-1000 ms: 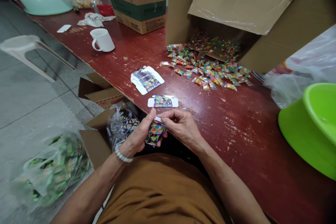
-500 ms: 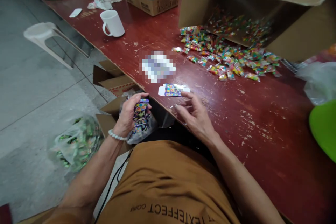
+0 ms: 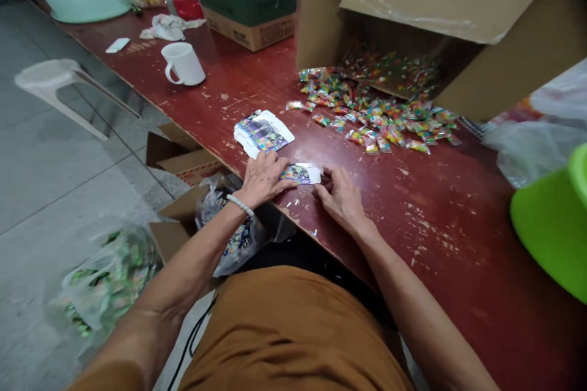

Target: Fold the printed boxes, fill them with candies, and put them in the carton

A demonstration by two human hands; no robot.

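Note:
A small printed candy carton, flattened with a white end flap, lies near the table's front edge. My left hand is closed over its left end, thumb and fingers on the card. At the carton's right end, my right hand has its thumb and forefinger apart beside the white flap; whether a fingertip touches it is unclear. Just beyond my left hand is a stack of flat printed cartons. Below the table edge, a clear plastic bag holds several filled small boxes.
Wrapped colourful candies spill from a tipped cardboard box. A white mug and a taped carton stand farther back. On the right is a green basin. A white stool and a bag of green packets are on the floor.
My left hand has come up from beside the bag to the carton on the table, and the small box it held is gone from it. My right hand has shifted to the carton's right end.

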